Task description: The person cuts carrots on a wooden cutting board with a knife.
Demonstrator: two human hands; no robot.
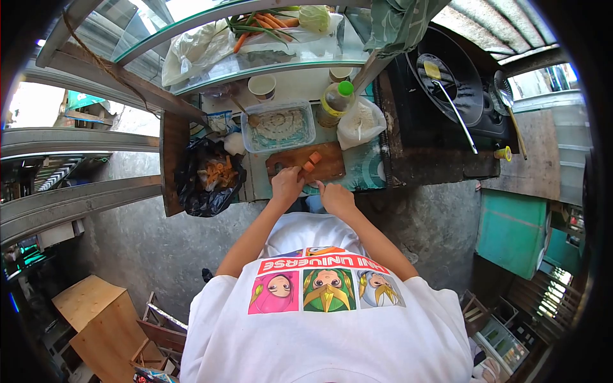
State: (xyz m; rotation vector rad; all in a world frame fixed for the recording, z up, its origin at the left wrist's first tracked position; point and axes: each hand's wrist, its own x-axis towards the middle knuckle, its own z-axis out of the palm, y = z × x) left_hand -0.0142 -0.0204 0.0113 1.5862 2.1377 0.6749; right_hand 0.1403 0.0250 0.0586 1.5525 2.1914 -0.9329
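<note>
A wooden cutting board [331, 160] lies at the counter's front edge, with orange carrot pieces [310, 163] on it. My left hand [287, 183] is closed at the board's front edge, just beside the carrot pieces; what its fingers hold is too small to name. My right hand [336, 198] is closed near the board's front edge, around something thin that I cannot make out. Behind the board, a clear plastic tub [309, 126] holds a pale, wet mixture, and a spoon handle leans out of it.
A black bag [191, 188] with orange peelings stands left. Behind are a green-capped bottle [331, 108], a bag of white powder [361, 127] and a paper cup [262, 87]. The glass shelf bears carrots [268, 24] and cabbage [314, 19]. A black pan [447, 80] sits right.
</note>
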